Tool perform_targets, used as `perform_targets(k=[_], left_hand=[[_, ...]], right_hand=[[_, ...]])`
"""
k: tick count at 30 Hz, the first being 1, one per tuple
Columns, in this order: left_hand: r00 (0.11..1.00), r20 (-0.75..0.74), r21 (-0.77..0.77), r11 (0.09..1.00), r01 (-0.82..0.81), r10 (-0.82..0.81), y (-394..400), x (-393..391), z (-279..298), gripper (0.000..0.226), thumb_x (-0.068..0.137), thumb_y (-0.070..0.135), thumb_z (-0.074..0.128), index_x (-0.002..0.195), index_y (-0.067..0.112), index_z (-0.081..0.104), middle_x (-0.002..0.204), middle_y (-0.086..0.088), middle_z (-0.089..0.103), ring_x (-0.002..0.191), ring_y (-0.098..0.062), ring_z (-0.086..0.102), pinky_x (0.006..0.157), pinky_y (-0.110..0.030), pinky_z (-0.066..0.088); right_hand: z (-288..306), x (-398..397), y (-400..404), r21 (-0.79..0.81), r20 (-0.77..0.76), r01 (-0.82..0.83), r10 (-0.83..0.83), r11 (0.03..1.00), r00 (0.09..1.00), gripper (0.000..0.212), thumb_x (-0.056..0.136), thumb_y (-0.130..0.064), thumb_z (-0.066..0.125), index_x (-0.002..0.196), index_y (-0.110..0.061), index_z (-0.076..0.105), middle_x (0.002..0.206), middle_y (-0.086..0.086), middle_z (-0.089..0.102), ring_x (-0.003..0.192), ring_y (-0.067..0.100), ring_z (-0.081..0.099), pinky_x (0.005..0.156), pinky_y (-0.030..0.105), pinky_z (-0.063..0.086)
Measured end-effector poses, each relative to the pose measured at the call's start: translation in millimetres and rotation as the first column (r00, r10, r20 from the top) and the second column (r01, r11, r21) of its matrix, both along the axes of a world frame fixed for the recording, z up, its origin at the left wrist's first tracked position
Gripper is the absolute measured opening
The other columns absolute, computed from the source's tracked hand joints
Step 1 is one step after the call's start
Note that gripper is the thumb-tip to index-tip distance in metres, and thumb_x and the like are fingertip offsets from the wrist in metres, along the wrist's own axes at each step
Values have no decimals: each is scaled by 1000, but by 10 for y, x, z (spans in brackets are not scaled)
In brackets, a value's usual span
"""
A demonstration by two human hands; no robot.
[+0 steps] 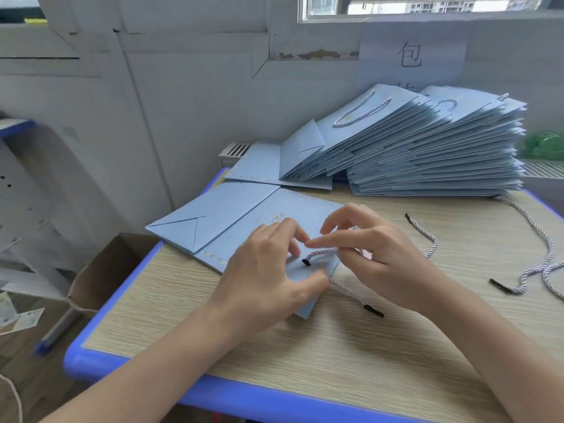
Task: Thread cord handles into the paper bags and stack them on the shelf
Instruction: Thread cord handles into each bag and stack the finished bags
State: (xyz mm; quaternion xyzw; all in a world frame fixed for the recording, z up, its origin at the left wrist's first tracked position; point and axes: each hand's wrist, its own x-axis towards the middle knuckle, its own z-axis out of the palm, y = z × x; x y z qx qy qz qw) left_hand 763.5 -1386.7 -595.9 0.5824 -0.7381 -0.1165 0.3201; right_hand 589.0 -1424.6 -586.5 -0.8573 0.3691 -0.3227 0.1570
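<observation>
Many threaded bags (pixel 427 148) lay stacked on the bench (pixel 305 346); the right hand (pixel 375 254) pinched a cord (pixel 323 253) over the flat bag (pixel 244 221), left hand (pixel 271 270) fingers curled, pinning it.

cord (pixel 323 254) mid-length behind right hand (pixel 381 254) (hole unseen)
</observation>
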Motion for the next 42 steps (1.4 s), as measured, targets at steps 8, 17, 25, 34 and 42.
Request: perform_targets(k=[8,17,25,34,42], left_hand=[[979,-200,17,999,-37,40,-50,74,67,36,78,37,67,53,15,53,51,9,49,47,-5,42,53,-20,35],[988,-155,17,1000,-8,11,-52,82,34,26,71,49,63,70,22,64,67,14,62,59,2,53,62,-21,41],[982,184,106,994,18,-37,-114,182,-23,84,56,75,25,121,29,53,130,16,50,121,-2,41,100,-23,33],[942,329,185,983,5,-67,-651,-39,153,70,82,71,37,135,26,45,140,5,42,132,-14,28,110,-36,27],[901,407,163,983,89,-150,-503,-72,26,81,67,85,35,129,33,41,127,13,41,123,-9,33,98,-29,25]], right_hand=[[5,78,84,-19,8,113,-113,993,994,20,77,-29,54,67,-18,69,54,-11,54,55,8,48,54,18,34],[-9,176,46,228,-48,102,-94,968,994,19,80,-23,68,62,-27,62,53,-11,56,54,0,49,54,15,37],[213,-419,-102,263,-490,320,-160,910,857,22,80,-27,60,60,-20,53,59,-8,51,59,7,44,58,29,35],[146,-479,-180,209,-232,368,-319,906,919,8,82,-19,60,75,-25,61,70,-7,61,67,9,51,61,25,39],[37,-339,-232,78,-124,229,-218,970,968,8,79,-11,72,75,-18,69,69,-8,58,60,6,50,60,14,36]])
